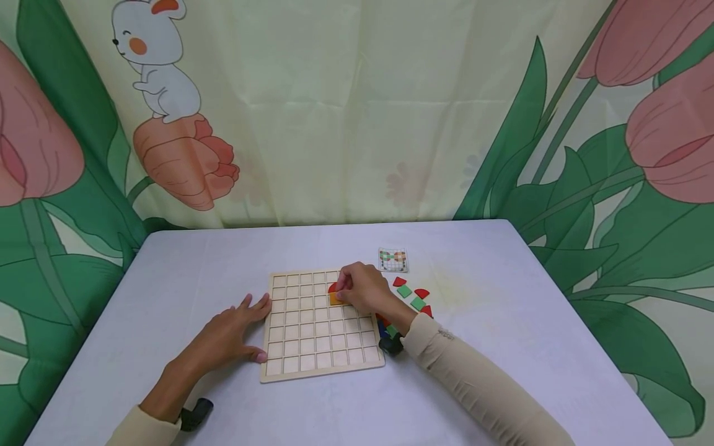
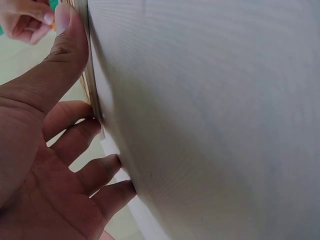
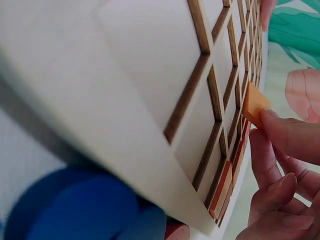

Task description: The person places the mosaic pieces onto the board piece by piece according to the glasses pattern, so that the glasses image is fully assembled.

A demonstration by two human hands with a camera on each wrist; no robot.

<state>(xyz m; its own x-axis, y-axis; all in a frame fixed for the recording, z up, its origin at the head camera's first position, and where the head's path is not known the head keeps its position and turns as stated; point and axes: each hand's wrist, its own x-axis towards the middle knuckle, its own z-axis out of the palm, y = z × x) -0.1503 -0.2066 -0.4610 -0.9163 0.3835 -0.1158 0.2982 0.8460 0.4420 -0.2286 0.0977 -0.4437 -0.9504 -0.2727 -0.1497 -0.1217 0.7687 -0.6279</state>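
Note:
A square wooden board [image 1: 307, 333] divided into a grid of cells lies on the table. Over its upper right part, my right hand [image 1: 365, 289] pinches an orange square tile [image 3: 256, 106] between thumb and fingertips; the right wrist view shows the tile tilted just above the grid. A red piece [image 1: 332, 287] shows beside those fingers. In the right wrist view another orange tile [image 3: 223, 192] sits in a cell near the board's edge. My left hand [image 1: 230, 333] has its fingers spread, with thumb and fingertips touching the board's left edge.
Right of the board lie several loose pieces, among them a green square [image 1: 404, 290], a red rounded piece [image 1: 421, 293] and blue pieces [image 3: 85, 210], partly hidden by my right wrist. A small pattern card [image 1: 393, 260] lies behind them. A printed curtain [image 1: 346, 111] hangs behind the white-covered table [image 1: 480, 371].

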